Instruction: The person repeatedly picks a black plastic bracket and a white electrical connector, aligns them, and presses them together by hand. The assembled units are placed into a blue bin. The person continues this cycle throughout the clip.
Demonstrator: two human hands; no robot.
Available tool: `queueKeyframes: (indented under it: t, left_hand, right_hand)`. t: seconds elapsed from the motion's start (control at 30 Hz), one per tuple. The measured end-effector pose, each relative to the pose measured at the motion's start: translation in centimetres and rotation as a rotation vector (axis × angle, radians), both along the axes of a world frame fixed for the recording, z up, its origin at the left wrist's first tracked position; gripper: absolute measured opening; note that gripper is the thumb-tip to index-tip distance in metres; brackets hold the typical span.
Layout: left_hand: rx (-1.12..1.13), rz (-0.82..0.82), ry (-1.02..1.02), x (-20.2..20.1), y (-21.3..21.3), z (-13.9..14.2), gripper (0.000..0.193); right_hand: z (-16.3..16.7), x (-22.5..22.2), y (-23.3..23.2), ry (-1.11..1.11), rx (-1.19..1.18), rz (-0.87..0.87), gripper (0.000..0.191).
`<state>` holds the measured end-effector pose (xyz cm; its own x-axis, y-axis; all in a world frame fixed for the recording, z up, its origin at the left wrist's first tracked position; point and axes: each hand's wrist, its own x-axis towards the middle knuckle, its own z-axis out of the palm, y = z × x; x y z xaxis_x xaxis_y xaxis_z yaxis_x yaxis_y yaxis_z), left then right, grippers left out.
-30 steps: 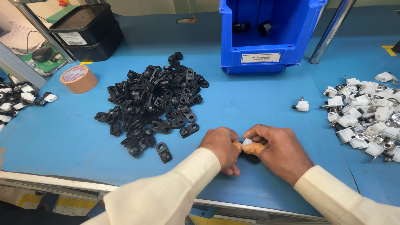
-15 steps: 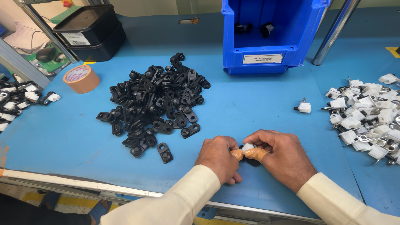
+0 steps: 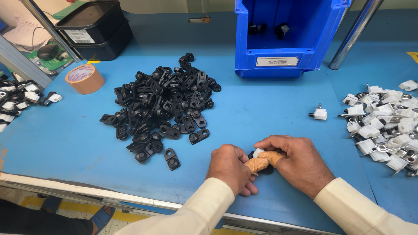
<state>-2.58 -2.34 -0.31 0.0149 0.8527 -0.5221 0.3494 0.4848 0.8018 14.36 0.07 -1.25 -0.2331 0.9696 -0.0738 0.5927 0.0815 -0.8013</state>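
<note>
My left hand (image 3: 229,167) and my right hand (image 3: 296,163) meet near the front edge of the blue table (image 3: 65,143). Together they pinch a small assembly (image 3: 258,153) made of a white part and a black part, mostly hidden by my taped fingertips. A big pile of black plastic clips (image 3: 163,102) lies to the left of my hands. A heap of white parts with metal pins (image 3: 385,124) lies at the right edge. One single white part (image 3: 320,114) sits alone between my hands and that heap.
A blue bin (image 3: 287,39) with a few black pieces stands at the back. A tape roll (image 3: 84,79) and black trays (image 3: 93,28) are at the back left. More black-and-white parts (image 3: 19,98) lie at far left. A metal post (image 3: 352,37) rises at right.
Both hands stay pressed together on the small assembly; only the fingers shift slightly. The camera view has drifted a little.
</note>
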Motion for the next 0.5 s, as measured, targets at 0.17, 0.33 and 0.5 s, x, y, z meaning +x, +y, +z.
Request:
queueKeyframes:
  t: [0.17,0.33,0.5]
  left_hand:
    - [-0.055,0.082,-0.152,-0.3,0.2,-0.3,0.014]
    - [-0.013,0.08,-0.08,0.0,-0.3,0.0,0.007]
    - [-0.025,0.068,0.016,0.4,-0.8,0.6,0.001]
  right_hand:
    - [0.3,-0.3,0.2,-0.025,0.006,-0.001,0.026]
    - [0.4,-0.3,0.0,-0.039,-0.023,-0.023,0.024]
    - [-0.2,0.0,-0.2,0.002,0.04,0.02,0.025]
